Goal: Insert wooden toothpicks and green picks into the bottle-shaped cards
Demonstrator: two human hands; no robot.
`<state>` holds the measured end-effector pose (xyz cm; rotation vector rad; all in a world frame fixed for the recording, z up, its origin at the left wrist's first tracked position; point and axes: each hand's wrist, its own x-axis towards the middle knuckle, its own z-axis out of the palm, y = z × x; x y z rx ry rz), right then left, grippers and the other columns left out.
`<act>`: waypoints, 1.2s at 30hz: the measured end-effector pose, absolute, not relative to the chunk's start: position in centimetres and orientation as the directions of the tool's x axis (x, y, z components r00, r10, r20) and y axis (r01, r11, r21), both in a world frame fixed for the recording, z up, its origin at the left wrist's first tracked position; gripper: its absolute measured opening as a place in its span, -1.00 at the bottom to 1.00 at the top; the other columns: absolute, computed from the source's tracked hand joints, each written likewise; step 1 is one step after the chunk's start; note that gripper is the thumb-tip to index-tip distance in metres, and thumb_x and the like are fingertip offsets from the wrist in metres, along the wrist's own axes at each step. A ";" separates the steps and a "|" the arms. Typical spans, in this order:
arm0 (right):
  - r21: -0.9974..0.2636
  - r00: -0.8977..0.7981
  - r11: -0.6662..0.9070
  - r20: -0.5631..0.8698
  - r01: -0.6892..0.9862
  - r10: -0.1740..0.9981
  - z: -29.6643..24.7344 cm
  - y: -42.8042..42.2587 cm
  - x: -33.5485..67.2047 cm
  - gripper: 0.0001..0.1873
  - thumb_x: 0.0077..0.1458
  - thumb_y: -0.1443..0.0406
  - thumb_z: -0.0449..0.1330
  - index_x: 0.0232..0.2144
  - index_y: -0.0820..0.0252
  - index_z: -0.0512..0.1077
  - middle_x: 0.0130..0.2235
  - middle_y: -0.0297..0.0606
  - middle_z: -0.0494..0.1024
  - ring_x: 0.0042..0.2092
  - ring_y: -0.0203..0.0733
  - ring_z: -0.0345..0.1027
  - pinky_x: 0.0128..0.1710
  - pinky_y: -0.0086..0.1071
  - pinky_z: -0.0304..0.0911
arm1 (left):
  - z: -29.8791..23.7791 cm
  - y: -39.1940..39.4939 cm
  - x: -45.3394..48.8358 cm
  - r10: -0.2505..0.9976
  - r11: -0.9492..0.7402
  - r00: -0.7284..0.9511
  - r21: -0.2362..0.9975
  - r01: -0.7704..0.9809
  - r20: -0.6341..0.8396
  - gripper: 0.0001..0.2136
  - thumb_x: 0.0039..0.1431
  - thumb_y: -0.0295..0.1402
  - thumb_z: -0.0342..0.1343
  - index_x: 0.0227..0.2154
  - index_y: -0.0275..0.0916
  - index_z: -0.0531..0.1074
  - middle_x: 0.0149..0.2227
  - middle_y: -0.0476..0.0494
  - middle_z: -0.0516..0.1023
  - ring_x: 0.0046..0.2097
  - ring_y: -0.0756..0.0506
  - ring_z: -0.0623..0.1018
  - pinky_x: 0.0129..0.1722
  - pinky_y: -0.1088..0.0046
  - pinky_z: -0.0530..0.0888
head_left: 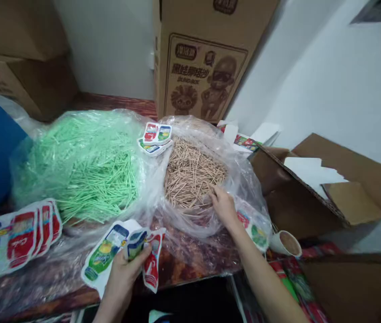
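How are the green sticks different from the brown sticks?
The green sticks are mint green; the brown sticks are tan. The green sticks look longer and spread wider than the brown sticks. The right hand touches the brown sticks; no hand touches the green sticks, as the left hand holds packets. Both piles lie in clear bags.
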<state>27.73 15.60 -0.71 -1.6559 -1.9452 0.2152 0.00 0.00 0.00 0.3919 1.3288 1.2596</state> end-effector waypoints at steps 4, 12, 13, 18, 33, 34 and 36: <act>-0.463 -0.100 0.224 0.276 0.858 0.956 -1.0 17.6 27.5 -0.67 0.13 0.38 0.00 -0.12 0.20 0.47 -0.25 -0.19 0.57 -0.23 -0.14 0.42 -0.18 -0.31 0.28 | 0.1 0.1 0.2 0.824 0.397 -0.220 0.808 -0.436 -0.523 -0.63 -0.33 -0.20 0.42 -0.41 -0.31 0.59 -0.50 -0.11 0.62 -0.45 -0.16 0.58 -0.38 0.36 0.52; -0.334 -0.227 0.301 0.243 0.893 0.943 -1.5 21.3 28.1 -0.59 0.05 0.54 0.00 -0.14 0.21 0.51 -0.26 -0.14 0.47 -0.13 -0.10 0.28 -0.09 -0.29 0.16 | 0.4 0.2 0.3 0.835 0.377 -0.195 0.792 -0.480 -0.515 -0.70 -0.33 -0.27 0.44 -0.47 -0.31 0.58 -0.52 -0.06 0.59 -0.46 -0.07 0.55 -0.44 0.51 0.48; -0.315 -0.262 0.325 0.225 0.892 0.938 -1.5 21.6 28.2 -0.58 0.04 0.54 0.01 -0.13 0.18 0.50 -0.26 -0.16 0.46 -0.13 -0.11 0.27 -0.09 -0.30 0.15 | 0.4 0.3 0.3 0.833 0.389 -0.183 0.788 -0.477 -0.522 -0.69 -0.33 -0.27 0.44 -0.46 -0.31 0.58 -0.51 -0.06 0.60 -0.45 -0.08 0.55 -0.43 0.50 0.48; -0.240 -0.360 0.392 0.166 0.888 0.918 -1.1 21.7 28.1 -0.74 0.11 0.47 0.06 -0.24 0.17 0.50 -0.23 -0.16 0.44 -0.12 -0.10 0.20 -0.11 -0.31 0.10 | 0.4 0.6 0.9 0.845 0.393 -0.165 0.801 -0.452 -0.508 -0.68 -0.31 -0.25 0.43 -0.45 -0.31 0.57 -0.49 -0.06 0.60 -0.43 -0.09 0.55 -0.43 0.50 0.48; -0.711 -0.089 0.096 0.047 0.697 0.995 1.0 24.6 25.9 -0.84 0.12 0.35 0.00 -0.51 0.12 0.23 -0.51 -0.31 0.46 -0.39 -0.16 0.36 -0.29 -0.31 0.24 | 0.0 -0.2 0.4 0.822 0.409 -0.181 0.781 -0.472 -0.540 -0.66 -0.33 -0.23 0.43 -0.44 -0.30 0.58 -0.51 -0.08 0.60 -0.44 -0.10 0.56 -0.39 0.46 0.50; -0.756 -0.090 0.062 0.004 0.651 0.996 1.2 24.8 25.7 -0.84 0.13 0.34 0.00 -0.51 0.12 0.21 -0.54 -0.34 0.46 -0.45 -0.18 0.37 -0.35 -0.33 0.27 | 0.0 -0.2 0.4 0.824 0.403 -0.187 0.786 -0.468 -0.534 -0.66 -0.33 -0.23 0.43 -0.44 -0.30 0.59 -0.51 -0.08 0.60 -0.44 -0.11 0.56 -0.39 0.46 0.50; -0.832 -0.110 -0.008 -0.082 0.555 0.991 1.7 25.0 25.3 -0.87 0.13 0.34 0.01 -0.47 0.12 0.20 -0.55 -0.35 0.50 -0.50 -0.20 0.41 -0.44 -0.36 0.31 | -0.1 -0.2 0.5 0.830 0.385 -0.206 0.799 -0.462 -0.518 -0.66 -0.32 -0.23 0.43 -0.42 -0.30 0.59 -0.51 -0.08 0.60 -0.43 -0.11 0.56 -0.40 0.47 0.50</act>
